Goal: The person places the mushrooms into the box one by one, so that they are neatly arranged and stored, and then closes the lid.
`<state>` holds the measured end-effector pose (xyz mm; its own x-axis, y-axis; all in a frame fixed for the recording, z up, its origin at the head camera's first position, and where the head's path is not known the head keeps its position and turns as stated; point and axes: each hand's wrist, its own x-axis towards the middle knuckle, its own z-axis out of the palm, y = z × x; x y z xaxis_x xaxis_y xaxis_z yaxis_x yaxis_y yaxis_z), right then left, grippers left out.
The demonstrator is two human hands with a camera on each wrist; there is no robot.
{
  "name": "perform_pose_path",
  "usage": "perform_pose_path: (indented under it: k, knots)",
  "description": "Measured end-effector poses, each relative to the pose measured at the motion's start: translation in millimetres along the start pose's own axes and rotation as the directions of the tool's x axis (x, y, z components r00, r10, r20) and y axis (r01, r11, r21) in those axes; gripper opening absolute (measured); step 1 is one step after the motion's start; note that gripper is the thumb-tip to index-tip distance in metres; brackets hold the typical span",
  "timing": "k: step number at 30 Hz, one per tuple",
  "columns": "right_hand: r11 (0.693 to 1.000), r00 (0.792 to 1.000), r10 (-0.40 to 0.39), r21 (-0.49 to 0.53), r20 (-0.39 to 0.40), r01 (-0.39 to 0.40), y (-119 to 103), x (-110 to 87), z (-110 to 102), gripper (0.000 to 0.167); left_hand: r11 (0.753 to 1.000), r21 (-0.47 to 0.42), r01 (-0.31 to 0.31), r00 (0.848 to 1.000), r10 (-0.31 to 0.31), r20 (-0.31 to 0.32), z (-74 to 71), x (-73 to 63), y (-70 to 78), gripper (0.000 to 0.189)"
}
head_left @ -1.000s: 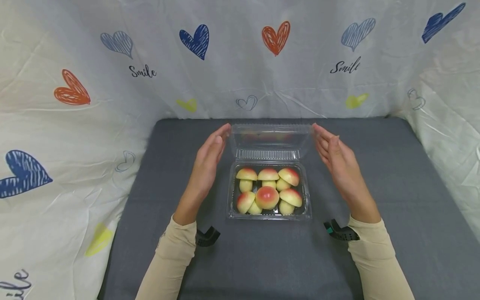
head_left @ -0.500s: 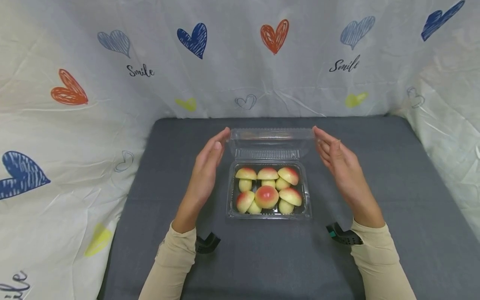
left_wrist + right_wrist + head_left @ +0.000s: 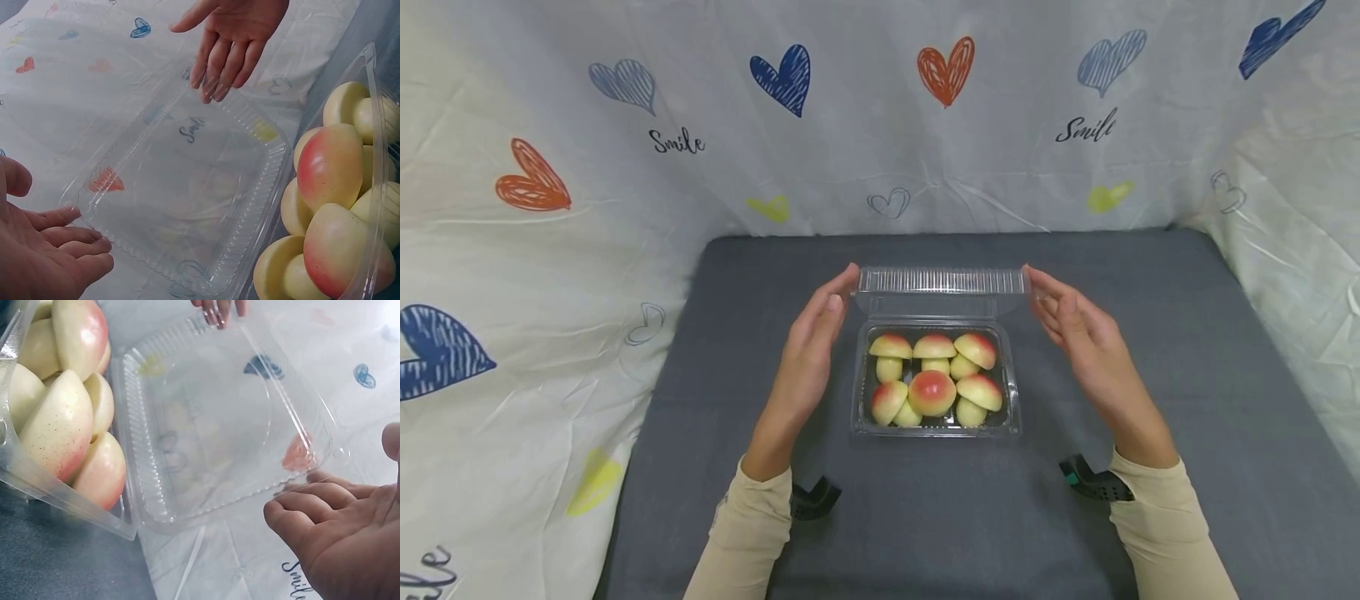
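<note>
A clear plastic clamshell box stands on the dark table, holding several mushroom-shaped pieces with red-and-yellow caps and pale stems. Its hinged lid is raised at the far side, standing steeply over the hinge. My left hand is at the lid's left edge, fingers extended, fingertips right at the rim. On the opposite side my right hand mirrors it, straight fingers against the lid's right edge. In the left wrist view both hands flank the transparent lid, palms facing inward.
Dark grey cloth covers the table. A white curtain printed with coloured hearts and "Smile" hangs behind and at both sides. Black wrist straps stick out beside the beige sleeves.
The lid's upper edge has tilted toward me and lower, and its ribbed strip now shows along the top. Both hands have moved slightly nearer with it. The mushroom pieces stay in place.
</note>
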<state>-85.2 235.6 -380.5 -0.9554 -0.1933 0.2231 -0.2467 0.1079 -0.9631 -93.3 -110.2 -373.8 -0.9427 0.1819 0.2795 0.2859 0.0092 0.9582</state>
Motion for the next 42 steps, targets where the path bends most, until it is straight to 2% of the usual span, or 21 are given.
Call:
perform_pose_path:
  k: [6, 12, 21, 35, 42]
  knots:
    - [0.999, 0.999, -0.052, -0.003, 0.015, 0.052, 1.5, -4.0, -0.2, 0.047, 0.997, 0.071, -0.003, 1.0, 0.003, -0.006, 0.9, -6.5, 2.3, 0.049]
    - [0.997, 0.997, -0.079, 0.014, 0.025, 0.078, 3.3, -7.9, 1.1, 0.044, 0.996, 0.084, 0.003, 1.0, -0.003, 0.0, 0.7, -11.4, 2.5, 0.048]
    - [0.996, 0.995, -0.087, -0.025, 0.053, 0.089, 3.1, -15.4, 0.5, 0.044, 0.997, 0.076, 0.015, 1.0, -0.015, 0.002, 2.7, -20.0, 3.7, 0.048]
    - [0.993, 0.997, -0.047, -0.103, 0.067, 0.054, 1.9, -25.5, 2.2, 0.044, 0.995, 0.099, 0.017, 1.0, -0.018, 0.008, 4.8, -31.0, -0.5, 0.049]
    - [0.995, 0.998, 0.006, -0.097, 0.061, 0.0, 3.4, -32.0, 2.7, 0.046, 0.995, 0.101, 0.022, 1.0, -0.023, 0.007, 4.5, -33.9, -1.0, 0.046]
